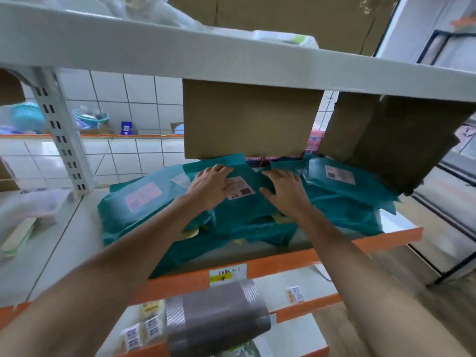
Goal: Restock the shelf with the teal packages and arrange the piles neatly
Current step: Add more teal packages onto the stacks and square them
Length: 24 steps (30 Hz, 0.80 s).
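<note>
Several teal packages with pale labels lie in loose, overlapping piles on a white shelf (77,243) with an orange front edge. The middle teal package (244,202) lies on top, its label facing up. My left hand (210,185) rests flat on its left part, fingers stretched beside the label. My right hand (283,188) presses flat on its right side. A left teal pile (134,210) and a right teal pile (340,191) flank it. One teal package (190,253) hangs over the shelf's front edge.
Two cardboard boxes (252,119) (394,140) stand at the back of the shelf, right behind the piles. A white upright post (61,132) stands at the left. A grey package (216,323) and small labelled packs lie on lower shelves. The shelf above hangs close overhead.
</note>
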Each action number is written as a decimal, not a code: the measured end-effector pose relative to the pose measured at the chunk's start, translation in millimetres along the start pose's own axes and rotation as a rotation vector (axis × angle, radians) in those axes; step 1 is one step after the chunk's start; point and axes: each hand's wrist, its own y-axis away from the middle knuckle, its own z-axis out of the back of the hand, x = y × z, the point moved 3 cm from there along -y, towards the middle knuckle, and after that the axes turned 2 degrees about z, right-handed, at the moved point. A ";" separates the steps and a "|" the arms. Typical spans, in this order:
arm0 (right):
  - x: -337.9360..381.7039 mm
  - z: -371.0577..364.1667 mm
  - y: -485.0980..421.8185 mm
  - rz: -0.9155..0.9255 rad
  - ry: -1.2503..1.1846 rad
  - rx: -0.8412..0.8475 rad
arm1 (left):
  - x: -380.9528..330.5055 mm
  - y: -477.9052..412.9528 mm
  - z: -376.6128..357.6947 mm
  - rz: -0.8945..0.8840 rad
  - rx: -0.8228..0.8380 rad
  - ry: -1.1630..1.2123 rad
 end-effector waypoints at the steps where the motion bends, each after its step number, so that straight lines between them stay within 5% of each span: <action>1: -7.0 1.1 -3.9 -0.008 -0.009 -0.011 | -3.3 -6.8 -3.1 -0.013 0.003 -0.008; 9: -73.8 4.9 -32.2 -0.159 0.011 -0.069 | -25.8 -50.4 -16.1 -0.018 0.005 -0.017; 24: -246.9 0.0 -54.1 -0.148 0.056 0.110 | -122.2 -127.4 -79.8 0.093 -0.033 -0.097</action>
